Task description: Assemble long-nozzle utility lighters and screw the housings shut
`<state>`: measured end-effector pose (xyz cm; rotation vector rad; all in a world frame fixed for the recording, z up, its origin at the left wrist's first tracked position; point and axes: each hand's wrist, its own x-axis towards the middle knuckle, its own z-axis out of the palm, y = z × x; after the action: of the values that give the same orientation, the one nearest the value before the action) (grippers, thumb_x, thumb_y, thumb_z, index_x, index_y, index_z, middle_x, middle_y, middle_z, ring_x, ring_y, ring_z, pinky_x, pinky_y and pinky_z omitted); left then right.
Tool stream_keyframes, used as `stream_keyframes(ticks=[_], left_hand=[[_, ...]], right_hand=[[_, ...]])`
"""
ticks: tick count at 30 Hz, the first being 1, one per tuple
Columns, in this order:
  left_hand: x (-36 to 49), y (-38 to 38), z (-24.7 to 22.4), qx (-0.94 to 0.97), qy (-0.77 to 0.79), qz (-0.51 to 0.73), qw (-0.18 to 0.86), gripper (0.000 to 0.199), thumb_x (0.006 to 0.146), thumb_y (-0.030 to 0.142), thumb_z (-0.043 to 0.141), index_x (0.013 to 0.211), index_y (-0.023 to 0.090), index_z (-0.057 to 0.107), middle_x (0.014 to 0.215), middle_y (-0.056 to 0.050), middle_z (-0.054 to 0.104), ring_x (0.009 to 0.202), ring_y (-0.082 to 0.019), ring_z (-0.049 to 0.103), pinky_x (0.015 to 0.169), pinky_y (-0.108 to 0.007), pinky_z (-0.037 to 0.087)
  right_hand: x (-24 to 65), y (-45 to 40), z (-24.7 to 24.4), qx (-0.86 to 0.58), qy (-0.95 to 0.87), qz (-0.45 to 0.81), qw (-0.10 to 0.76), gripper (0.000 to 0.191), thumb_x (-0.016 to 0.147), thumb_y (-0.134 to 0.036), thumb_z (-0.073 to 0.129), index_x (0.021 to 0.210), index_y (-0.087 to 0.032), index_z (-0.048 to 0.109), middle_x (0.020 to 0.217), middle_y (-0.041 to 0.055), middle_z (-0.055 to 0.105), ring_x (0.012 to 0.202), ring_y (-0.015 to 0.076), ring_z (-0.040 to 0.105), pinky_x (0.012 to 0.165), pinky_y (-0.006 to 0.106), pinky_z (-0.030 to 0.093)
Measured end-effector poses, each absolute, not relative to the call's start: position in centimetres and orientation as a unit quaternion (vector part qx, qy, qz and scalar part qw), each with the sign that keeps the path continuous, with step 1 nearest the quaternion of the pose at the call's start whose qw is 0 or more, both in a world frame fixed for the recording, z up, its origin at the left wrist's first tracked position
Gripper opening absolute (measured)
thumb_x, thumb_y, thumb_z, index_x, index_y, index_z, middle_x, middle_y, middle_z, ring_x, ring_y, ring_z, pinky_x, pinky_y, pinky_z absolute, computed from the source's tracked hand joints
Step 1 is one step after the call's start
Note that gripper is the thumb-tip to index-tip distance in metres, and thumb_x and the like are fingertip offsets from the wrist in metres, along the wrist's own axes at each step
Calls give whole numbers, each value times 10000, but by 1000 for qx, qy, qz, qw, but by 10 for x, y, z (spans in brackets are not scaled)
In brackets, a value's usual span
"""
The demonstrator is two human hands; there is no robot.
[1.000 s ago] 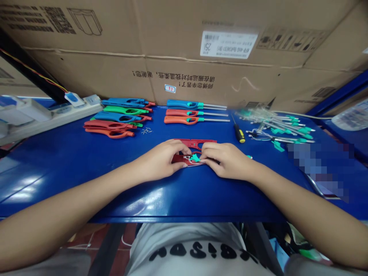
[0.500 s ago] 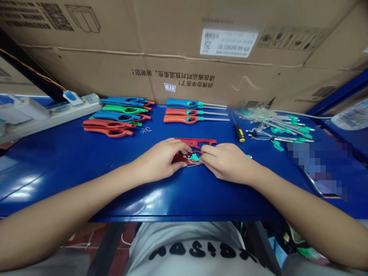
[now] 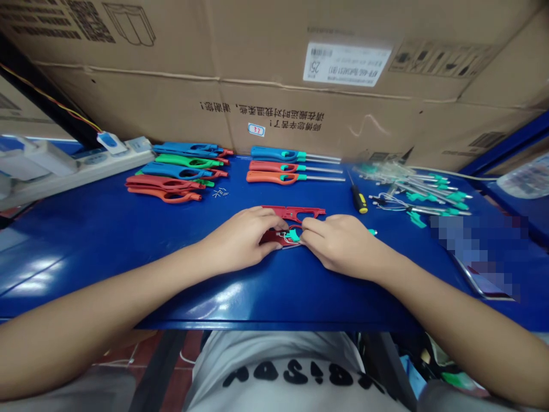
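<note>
A red lighter shell half [image 3: 274, 236] lies on the blue table with its inside facing up. My left hand [image 3: 253, 234] grips its left end between thumb and fingers. In the shell sits a green trigger piece [image 3: 293, 234] with thin white wires beside it. My right hand [image 3: 328, 240] has its fingers pinched at the right side of the green piece, on the rod assembly, whose tip [image 3: 373, 232] shows past the hand. Just behind both hands lies a second red shell half [image 3: 311, 213]. The right fingertips partly hide the parts.
Stacked shells [image 3: 171, 186] and small screws [image 3: 221, 193] lie back left. Three assembled lighters [image 3: 274, 177] stand in a row behind the hands. A screwdriver [image 3: 359, 200], rod assemblies [image 3: 441, 194] and a phone [image 3: 480, 274] are right. Cardboard [image 3: 266, 68] and a power strip [image 3: 90, 166] border the back.
The view has shifted slightly, so everything appears a little further right. Both hands keep nearly the same hold on the red shell and its parts.
</note>
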<state>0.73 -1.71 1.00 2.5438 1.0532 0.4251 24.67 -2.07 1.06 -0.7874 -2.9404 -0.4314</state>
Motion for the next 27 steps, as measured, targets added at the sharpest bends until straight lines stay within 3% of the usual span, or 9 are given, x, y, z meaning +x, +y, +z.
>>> stream_keyframes(ticks=[27], left_hand=[[8,-19,10,894,376,166,180,226,873,186,729,1097,180,703,1075,-69,737,1026,-251,668,922,-377,516]], right_hand=[[250,-19,14,-279,-959,-49,18,198,947,-118,470,921,-156,662,950,58,659,596,131,455,554,317,218]])
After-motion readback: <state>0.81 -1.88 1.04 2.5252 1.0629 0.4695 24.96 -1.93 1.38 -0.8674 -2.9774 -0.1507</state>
